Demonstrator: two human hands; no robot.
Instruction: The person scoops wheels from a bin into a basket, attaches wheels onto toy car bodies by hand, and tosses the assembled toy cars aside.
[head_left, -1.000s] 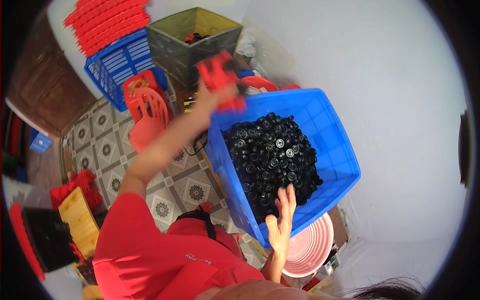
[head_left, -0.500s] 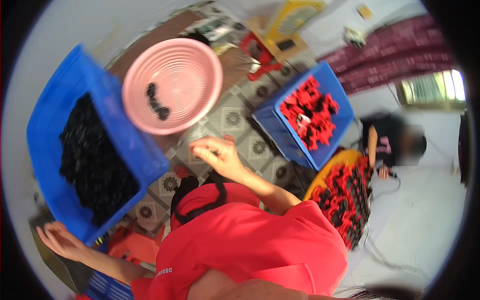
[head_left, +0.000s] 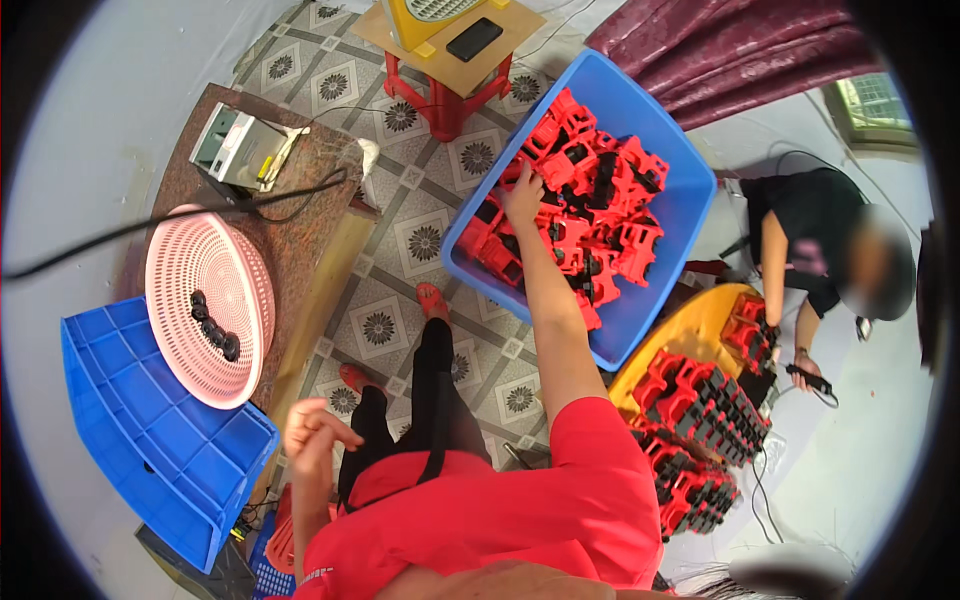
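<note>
Head camera is looking down at a person in a red shirt. Their right hand (head_left: 522, 197) is reaching into a blue bin (head_left: 690, 200) and resting among the red plastic parts (head_left: 590, 215); whether its fingers are pinching 1 of them, I cannot tell. Their left hand (head_left: 310, 428) is hanging in the air near the lap, fingers loosely curled around nothing. A pink basket (head_left: 215, 270) with a few black pieces (head_left: 215, 325) is leaning beside a second blue crate (head_left: 150, 440). Another person (head_left: 810, 250) is sitting by a yellow tray (head_left: 690, 335) of red parts.
</note>
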